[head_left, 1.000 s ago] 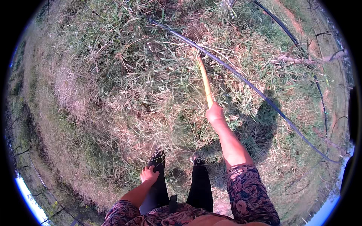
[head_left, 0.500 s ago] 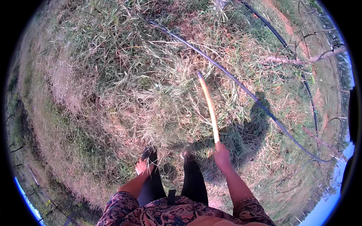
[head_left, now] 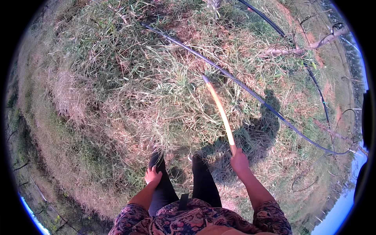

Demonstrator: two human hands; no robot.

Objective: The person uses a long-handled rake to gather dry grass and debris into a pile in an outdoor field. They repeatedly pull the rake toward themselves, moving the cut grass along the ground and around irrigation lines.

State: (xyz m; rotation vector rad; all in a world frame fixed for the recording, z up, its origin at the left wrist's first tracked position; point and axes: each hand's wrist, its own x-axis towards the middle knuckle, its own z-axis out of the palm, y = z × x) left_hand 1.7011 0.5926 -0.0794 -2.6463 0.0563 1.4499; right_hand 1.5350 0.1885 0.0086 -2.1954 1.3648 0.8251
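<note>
My right hand [head_left: 239, 162] is closed around the lower end of a long, slightly curved wooden-handled tool [head_left: 221, 109]. The handle slants forward and a little left, with a dark collar at its far end. Whatever head it carries is buried in the cut grass [head_left: 172, 94], so its kind cannot be told. My left hand [head_left: 153, 176] lies on my left leg near the knee, fingers spread and holding nothing. Both legs, in dark trousers, stand in the grass.
A dark hose [head_left: 235, 80] runs diagonally across the grass just beyond the tool's tip. Another black hose [head_left: 274, 26] lies farther right, crossed by a bare branch [head_left: 288, 51]. My shadow [head_left: 258, 137] falls to the right. A pale trunk base [head_left: 214, 4] stands at the far edge.
The view has shifted slightly. My right hand and the handle's near end have moved a little right, while the far end stays in the grass. My left hand has settled onto the leg.
</note>
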